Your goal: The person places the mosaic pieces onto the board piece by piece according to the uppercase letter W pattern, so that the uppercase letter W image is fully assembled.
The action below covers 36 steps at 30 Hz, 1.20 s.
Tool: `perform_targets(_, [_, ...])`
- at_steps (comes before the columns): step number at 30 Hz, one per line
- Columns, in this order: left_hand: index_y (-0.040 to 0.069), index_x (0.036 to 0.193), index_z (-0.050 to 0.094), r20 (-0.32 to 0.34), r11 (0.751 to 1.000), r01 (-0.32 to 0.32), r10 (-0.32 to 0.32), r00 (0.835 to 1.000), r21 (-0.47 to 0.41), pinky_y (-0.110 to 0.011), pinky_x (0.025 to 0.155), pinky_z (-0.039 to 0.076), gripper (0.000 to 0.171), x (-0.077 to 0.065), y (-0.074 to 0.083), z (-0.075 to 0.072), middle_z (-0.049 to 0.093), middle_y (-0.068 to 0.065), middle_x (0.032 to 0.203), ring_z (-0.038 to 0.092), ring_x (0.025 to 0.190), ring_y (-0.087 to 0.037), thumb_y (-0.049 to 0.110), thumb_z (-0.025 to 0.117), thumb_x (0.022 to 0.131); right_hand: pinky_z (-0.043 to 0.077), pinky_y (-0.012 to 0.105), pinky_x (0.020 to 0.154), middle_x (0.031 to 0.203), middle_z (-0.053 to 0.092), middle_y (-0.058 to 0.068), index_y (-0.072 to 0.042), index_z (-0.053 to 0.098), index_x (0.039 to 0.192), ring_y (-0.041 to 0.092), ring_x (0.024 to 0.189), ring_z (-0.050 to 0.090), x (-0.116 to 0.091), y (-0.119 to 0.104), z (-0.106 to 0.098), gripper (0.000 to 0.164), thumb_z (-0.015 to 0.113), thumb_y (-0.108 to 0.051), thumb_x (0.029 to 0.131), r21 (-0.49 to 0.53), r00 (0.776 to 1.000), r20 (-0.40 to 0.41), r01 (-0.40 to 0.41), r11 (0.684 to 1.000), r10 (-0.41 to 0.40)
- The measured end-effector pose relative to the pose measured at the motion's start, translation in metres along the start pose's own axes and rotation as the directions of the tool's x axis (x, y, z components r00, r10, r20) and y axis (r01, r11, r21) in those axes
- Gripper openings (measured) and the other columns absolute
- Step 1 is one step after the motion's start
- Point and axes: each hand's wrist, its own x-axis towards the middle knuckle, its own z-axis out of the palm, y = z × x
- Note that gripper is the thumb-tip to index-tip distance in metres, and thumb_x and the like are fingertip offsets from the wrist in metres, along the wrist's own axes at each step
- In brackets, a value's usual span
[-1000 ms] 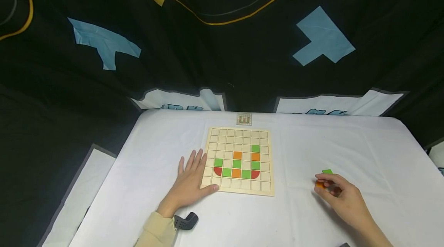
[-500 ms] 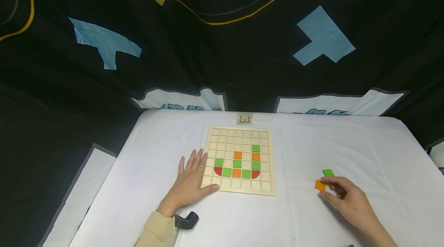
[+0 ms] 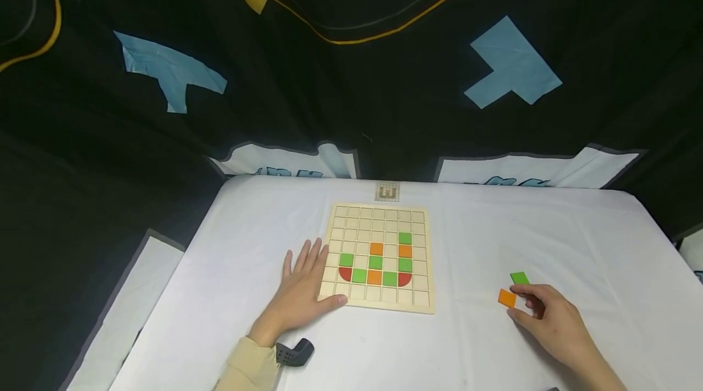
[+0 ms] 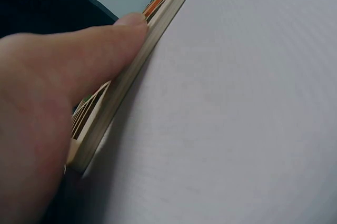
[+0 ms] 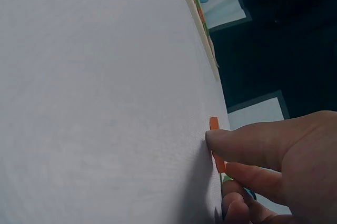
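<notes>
A pale wooden grid board lies on the white table, with green, orange and red tiles set in its squares. My left hand rests flat at its left side, fingers spread; in the left wrist view the thumb lies over the board's near edge. To the right of the board, my right hand pinches a square orange tile by its right corners, between thumb and forefinger. The right wrist view shows that orange tile edge-on, partly behind the thumb. Just beyond the fingers lies a green tile.
The white tablecloth spreads around the board. At the back edge sits a small gridded marker. A dark wrist device is by the left sleeve. Behind the table hangs a black curtain with blue patches.
The right fingertips have shifted slightly right, leaving more of the orange tile and the green tile showing. The left hand has stayed on the board. The head view has tilted up a little.
</notes>
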Motion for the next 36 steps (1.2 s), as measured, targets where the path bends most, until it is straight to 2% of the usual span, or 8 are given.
perform_targets(11, [-0.002, 0.158, 0.020, 0.017, 1.000, 0.002, -0.002, 1.000, 0.015, -0.065, 0.117, -0.004, 0.109, 0.0009, 0.0007, -0.0007, 0.010, -0.019, 0.166, 0.002, 0.153, -0.039, 0.073, 0.054, 0.087, 0.040, 0.023, 0.059, 0.092, 0.058, 0.002, -0.003, 0.073, 0.110, 0.012, 0.074, 0.046, 0.0020, 0.0001, -0.0004, 0.030, 0.081, -0.018, 0.085, -0.042, 0.999, 0.026, -0.037, 0.998, 0.038])
perform_targets(19, [-0.002, 0.158, 0.022, 0.006, 1.000, -0.007, 0.007, 1.000, 0.007, -0.067, 0.116, -0.004, 0.108, 0.0000, -0.0011, 0.0008, 0.010, -0.020, 0.166, 0.002, 0.153, -0.040, 0.073, 0.055, 0.087, 0.042, 0.022, 0.058, 0.088, 0.058, 0.000, -0.004, 0.073, 0.106, 0.011, 0.071, 0.047, 0.0012, -0.0016, 0.0021, 0.026, 0.081, -0.015, 0.084, -0.057, 1.000, 0.008, -0.016, 0.998, 0.017])
perform_targets(22, [-0.002, 0.158, 0.022, 0.004, 1.000, -0.005, 0.005, 1.000, 0.005, -0.066, 0.116, -0.004, 0.109, -0.0006, -0.0011, 0.0002, 0.010, -0.019, 0.166, 0.003, 0.153, -0.040, 0.073, 0.055, 0.087, 0.042, 0.022, 0.058, 0.086, 0.058, 0.000, -0.005, 0.073, 0.107, 0.011, 0.071, 0.047, 0.0013, -0.0019, 0.0031, 0.026, 0.081, -0.014, 0.084, -0.064, 1.000, 0.007, -0.011, 0.998, 0.011])
perform_targets(30, [-0.002, 0.158, 0.022, 0.004, 1.000, -0.007, 0.007, 1.000, 0.000, -0.067, 0.116, -0.003, 0.108, -0.0008, 0.0000, 0.0002, 0.012, -0.020, 0.166, 0.003, 0.153, -0.039, 0.073, 0.056, 0.087, 0.047, 0.023, 0.061, 0.090, 0.065, 0.001, -0.002, 0.071, 0.112, 0.016, 0.077, 0.054, 0.0034, -0.0003, 0.0022, 0.032, 0.079, -0.017, 0.086, -0.056, 0.997, 0.034, -0.074, 0.996, 0.076])
perform_targets(36, [-0.002, 0.158, 0.022, -0.005, 1.000, -0.004, 0.004, 1.000, -0.003, -0.067, 0.116, -0.002, 0.108, -0.0020, -0.0001, 0.0003, 0.012, -0.020, 0.166, 0.004, 0.153, -0.040, 0.072, 0.056, 0.087, 0.046, 0.023, 0.060, 0.089, 0.066, 0.002, -0.002, 0.071, 0.112, 0.016, 0.076, 0.054, 0.0047, -0.0016, 0.0035, 0.032, 0.080, -0.018, 0.085, -0.067, 0.996, 0.024, -0.083, 0.994, 0.085])
